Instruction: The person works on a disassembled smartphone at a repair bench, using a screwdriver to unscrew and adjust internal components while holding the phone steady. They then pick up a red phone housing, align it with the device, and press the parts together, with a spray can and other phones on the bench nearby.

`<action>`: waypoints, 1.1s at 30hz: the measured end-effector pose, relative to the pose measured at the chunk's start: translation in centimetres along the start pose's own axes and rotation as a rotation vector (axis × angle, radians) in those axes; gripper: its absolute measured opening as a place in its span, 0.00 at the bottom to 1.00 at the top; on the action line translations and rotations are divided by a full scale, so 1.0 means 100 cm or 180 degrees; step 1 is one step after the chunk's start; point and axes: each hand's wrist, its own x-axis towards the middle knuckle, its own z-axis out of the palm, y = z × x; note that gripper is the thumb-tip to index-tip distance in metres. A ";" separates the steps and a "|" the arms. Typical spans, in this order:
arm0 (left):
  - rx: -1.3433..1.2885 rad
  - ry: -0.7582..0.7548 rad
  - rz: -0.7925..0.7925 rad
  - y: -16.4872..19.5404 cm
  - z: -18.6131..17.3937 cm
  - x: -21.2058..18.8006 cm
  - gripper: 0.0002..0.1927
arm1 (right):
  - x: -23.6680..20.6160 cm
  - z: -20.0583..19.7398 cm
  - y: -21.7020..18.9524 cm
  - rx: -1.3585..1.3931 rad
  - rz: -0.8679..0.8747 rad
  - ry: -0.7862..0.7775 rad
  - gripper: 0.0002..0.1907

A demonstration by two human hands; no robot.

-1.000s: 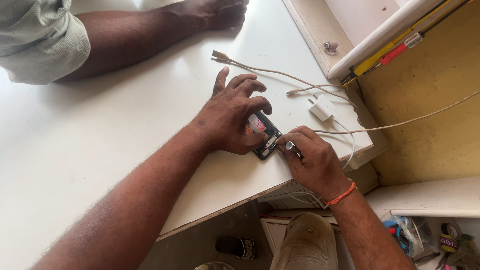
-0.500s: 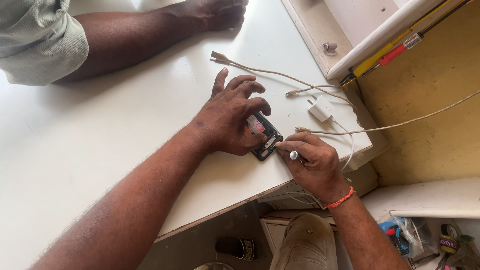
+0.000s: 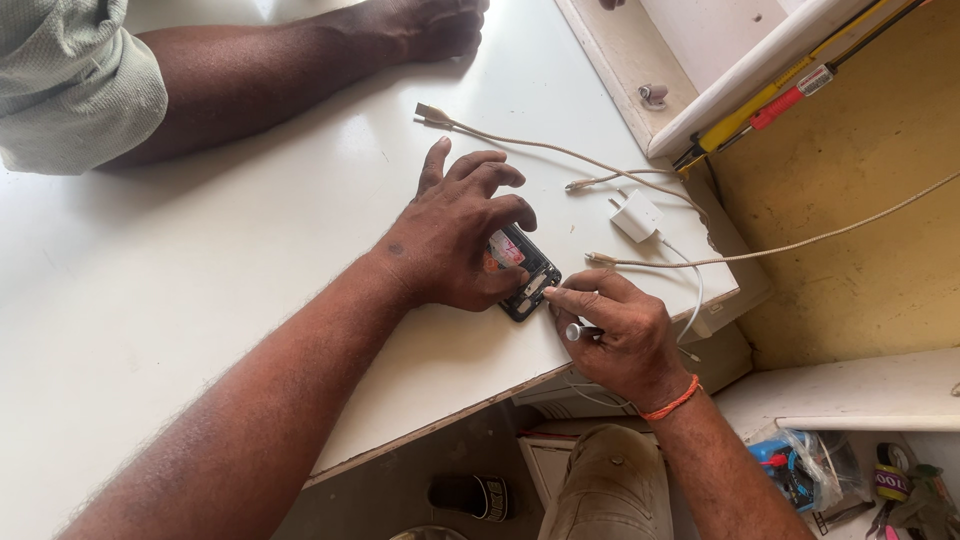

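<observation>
Left hand (image 3: 455,235) presses the opened phone (image 3: 525,275) flat — right hand (image 3: 615,335) pinches a small screwdriver (image 3: 577,331) at its edge; insides exposed, work unfinished.

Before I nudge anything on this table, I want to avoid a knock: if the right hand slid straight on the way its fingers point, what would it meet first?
The right hand points up-left at the opened phone, which its fingertips already seem to touch; just behind lies the left hand holding that phone down.

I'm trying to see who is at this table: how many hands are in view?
3. The left hand presses on the opened phone, the right hand works at its lower end, and another person's hand rests at the table's far edge. Others may be out of view.
</observation>
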 end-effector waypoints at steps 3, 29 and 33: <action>0.0001 -0.0012 -0.0011 0.000 0.000 0.001 0.23 | 0.002 0.002 0.001 0.0093 -0.0018 0.0117 0.16; -0.0045 -0.0083 -0.0033 0.002 -0.004 0.000 0.25 | 0.003 -0.001 0.001 0.0281 -0.0013 0.0134 0.13; -0.0050 -0.0049 -0.0030 0.000 -0.001 -0.002 0.25 | 0.003 -0.001 0.004 0.0498 0.0272 0.0207 0.15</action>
